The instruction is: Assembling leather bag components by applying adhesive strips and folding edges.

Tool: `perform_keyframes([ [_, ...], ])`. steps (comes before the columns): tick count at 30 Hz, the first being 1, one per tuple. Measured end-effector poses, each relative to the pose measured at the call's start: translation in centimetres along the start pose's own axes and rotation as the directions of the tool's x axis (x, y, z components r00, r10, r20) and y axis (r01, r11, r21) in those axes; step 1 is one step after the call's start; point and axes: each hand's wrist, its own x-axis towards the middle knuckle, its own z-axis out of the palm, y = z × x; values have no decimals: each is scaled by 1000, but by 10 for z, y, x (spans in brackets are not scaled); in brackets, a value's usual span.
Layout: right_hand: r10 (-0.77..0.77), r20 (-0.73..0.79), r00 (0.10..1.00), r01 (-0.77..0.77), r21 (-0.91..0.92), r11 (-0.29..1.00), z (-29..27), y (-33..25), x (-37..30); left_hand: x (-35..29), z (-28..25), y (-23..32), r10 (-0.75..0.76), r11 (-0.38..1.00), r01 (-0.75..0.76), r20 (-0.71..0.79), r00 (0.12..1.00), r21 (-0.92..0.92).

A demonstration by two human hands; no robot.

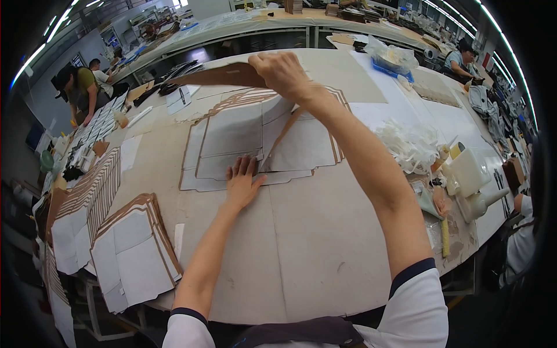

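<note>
Left hand (241, 184) nearest: fingers spread flat, pinning grey panel stack (232, 139), gripping nothing. Right hand (282, 72) beyond: fingers pinched on brown strip (217, 75), lifted above stack. Risk: strip tears or stack shifts if pull outruns downward pressure.

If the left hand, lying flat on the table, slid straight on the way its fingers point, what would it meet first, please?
The left hand points away from the person, its fingertips already on the grey cut panels. It would likely ride further onto that stack, under the brown piece the right hand lifts.
</note>
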Motion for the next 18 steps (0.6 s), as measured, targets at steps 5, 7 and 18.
perform_keyframes([
  [5, 2, -23, 1000, -5, -141, 990, -75, 37, 23, 39, -16, 25, -109, 993, 116, 242, 964, -13],
  [7, 22, -46, 999, -28, -133, 991, -76, 36, 31, 54, -3, 20, 72, 975, -80, -44, 996, -209],
  [18, 75, -113, 991, -94, -170, 981, -132, 77, 84, 54, -25, 101, -4, 996, -35, 418, 909, 85],
])
